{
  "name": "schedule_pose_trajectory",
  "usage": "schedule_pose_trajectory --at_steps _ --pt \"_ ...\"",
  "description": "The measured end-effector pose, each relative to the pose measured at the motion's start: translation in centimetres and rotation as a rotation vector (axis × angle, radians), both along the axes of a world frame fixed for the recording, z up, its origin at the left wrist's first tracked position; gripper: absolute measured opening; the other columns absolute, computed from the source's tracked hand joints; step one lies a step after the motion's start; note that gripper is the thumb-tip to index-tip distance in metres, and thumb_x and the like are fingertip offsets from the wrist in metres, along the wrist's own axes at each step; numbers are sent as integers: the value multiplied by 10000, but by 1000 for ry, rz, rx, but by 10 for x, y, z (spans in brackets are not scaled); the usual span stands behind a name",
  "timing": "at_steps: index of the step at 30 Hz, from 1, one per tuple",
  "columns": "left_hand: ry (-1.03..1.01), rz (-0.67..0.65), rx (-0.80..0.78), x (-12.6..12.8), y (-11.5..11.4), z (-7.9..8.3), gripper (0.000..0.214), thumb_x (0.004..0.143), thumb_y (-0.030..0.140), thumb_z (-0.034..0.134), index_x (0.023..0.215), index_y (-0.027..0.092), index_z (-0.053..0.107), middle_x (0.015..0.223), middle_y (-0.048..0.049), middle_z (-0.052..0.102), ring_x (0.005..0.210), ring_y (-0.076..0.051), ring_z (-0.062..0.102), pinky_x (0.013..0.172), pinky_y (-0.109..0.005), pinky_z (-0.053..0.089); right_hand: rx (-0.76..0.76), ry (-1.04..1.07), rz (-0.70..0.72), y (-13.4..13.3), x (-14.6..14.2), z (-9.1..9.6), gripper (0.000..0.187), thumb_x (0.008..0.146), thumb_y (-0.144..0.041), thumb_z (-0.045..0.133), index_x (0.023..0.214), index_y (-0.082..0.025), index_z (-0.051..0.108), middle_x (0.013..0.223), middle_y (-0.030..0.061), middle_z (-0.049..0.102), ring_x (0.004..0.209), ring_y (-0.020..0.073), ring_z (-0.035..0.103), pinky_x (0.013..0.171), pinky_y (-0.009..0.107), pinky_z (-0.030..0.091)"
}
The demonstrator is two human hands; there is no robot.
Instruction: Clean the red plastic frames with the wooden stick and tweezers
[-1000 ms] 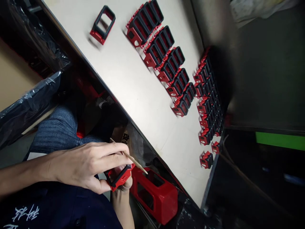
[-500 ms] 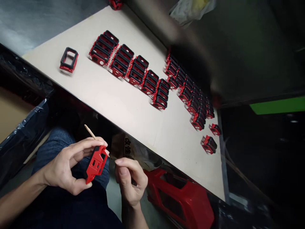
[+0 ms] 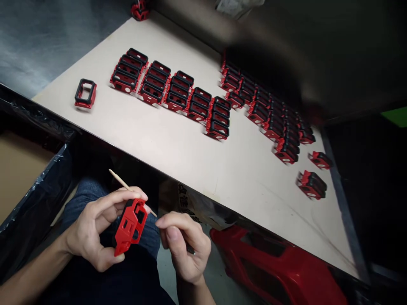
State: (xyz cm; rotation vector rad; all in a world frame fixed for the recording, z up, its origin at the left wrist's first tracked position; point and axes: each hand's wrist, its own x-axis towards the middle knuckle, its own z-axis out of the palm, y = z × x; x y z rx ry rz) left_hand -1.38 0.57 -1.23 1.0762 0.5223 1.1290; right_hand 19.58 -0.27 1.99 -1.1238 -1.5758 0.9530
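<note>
**Red-and-black housing held over the lap.** The red-and-black housing (image 3: 130, 226) sits below the near edge of the tabletop, between the two hands. Its glossy red face, pierced by small rectangular openings, is tilted toward the camera, with a black frame along its upper side. The left hand (image 3: 92, 228) holds it firmly, thumb below and fingers over the top. A thin wooden stick (image 3: 122, 182) passes behind those fingers, its lower tip just beside the right hand (image 3: 184, 248). The right hand is curled narrowly, fingertips close to the housing but apart from it; a small dark tip (image 3: 190, 250) shows beneath, and whether the hand grips it cannot be told. Both hands lie over denim jeans (image 3: 149, 237), well apart from the tabletop's near edge. To the left stands a carton (image 3: 19, 178) lined with black plastic (image 3: 38, 195); to the right, below the edge, lies a large glossy red shell (image 3: 273, 267). On the cream tabletop (image 3: 203, 169), a single frame (image 3: 85, 93) stands near the left corner. Rows of red-and-black frames (image 3: 168, 93) follow, then further rows (image 3: 263, 106) toward the right edge, where two loose frames (image 3: 311, 184) lie.
</note>
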Motion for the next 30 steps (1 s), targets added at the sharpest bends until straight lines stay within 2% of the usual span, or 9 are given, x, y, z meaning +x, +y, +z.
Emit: schedule_pose_trajectory --at_steps 3,6,10,13,16,19,22,26,30 --pt "-34 -3 -9 1 1 -1 762 757 238 872 1466 275 596 1431 -179 639 1180 -333 744 1044 -451 592 64 -85 -30 10 -2 -10 215 1033 -263 600 910 -218 771 709 49 734 607 193 678 555 320 546" --pt "-36 5 2 2 2 -4 789 737 259 890 1470 259 598 1436 -170 649 1308 -350 674 1114 -443 536 73 -200 67 17 -7 -19 182 1023 -208 591 1055 -209 770 926 99 792 845 233 753 669 331 607" --pt "-20 -15 -6 3 2 -6 805 724 282 898 1471 278 598 1486 -164 629 1359 -360 638 1129 -457 522 60 -215 207 19 -11 -24 235 1037 -171 521 1083 -207 749 820 57 782 637 183 715 560 287 553" --pt "69 1 -18 -2 4 -1 780 730 310 896 1450 261 599 1561 -209 558 1303 -378 677 1053 -460 587 -71 -98 139 19 -5 -21 218 1049 -210 523 971 -208 726 639 -4 693 495 138 624 501 253 493" --pt "283 72 57 -19 17 15 769 768 243 865 1468 274 547 1491 -197 624 1210 -325 737 999 -403 628 -157 77 60 22 6 -18 284 1055 -348 567 843 -211 701 624 5 669 535 152 627 526 261 504" --pt "643 171 324 -46 52 46 741 799 226 834 1476 282 536 1406 -133 686 1243 -292 708 1092 -404 573 -89 167 49 25 16 -16 458 1024 -505 598 690 -205 689 649 44 647 593 174 613 527 284 477" --pt "1114 301 641 -70 108 79 655 845 343 814 1443 234 568 1449 -129 657 1334 -331 626 1199 -506 464 -101 234 74 26 20 -15 508 1019 -548 588 662 -200 688 563 16 571 505 143 526 475 268 392" --pt "1453 247 600 -87 179 96 714 858 536 713 1445 163 550 1478 -158 632 1338 -371 591 1191 -535 433 -207 324 40 23 28 -15 500 1002 -579 597 707 -188 695 561 1 529 461 116 452 442 253 329" --pt "1513 168 552 -100 210 87 637 835 536 688 1346 162 622 1353 -171 709 1188 -362 669 1099 -515 505 -285 378 -47 22 44 -17 517 987 -608 602 713 -180 692 529 -23 456 433 99 387 429 241 322"
